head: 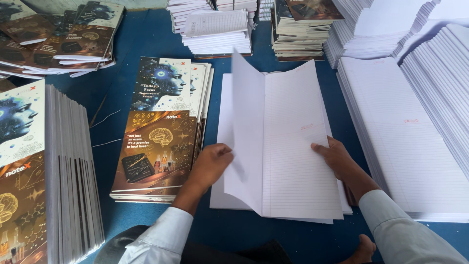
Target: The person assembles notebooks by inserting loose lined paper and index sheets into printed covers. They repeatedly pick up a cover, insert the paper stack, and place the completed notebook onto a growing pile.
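Observation:
A bundle of white ruled sheets (293,146) lies on the blue surface in front of me. Its left half (246,127) is lifted and stands nearly upright along the middle fold. My left hand (211,164) is under that raised half, fingers against its lower edge. My right hand (337,156) presses flat on the right edge of the bundle, fingers spread. To the left of the sheets lies a low stack of printed covers (159,127), blue above and brown below, with a face and a brain pictured.
Tall stacks of ruled sheets (405,127) fill the right side. A thick pile of covers (44,181) stands at the near left. More cover piles (63,39) and paper stacks (217,32) lie at the back. My foot (361,249) shows at the bottom.

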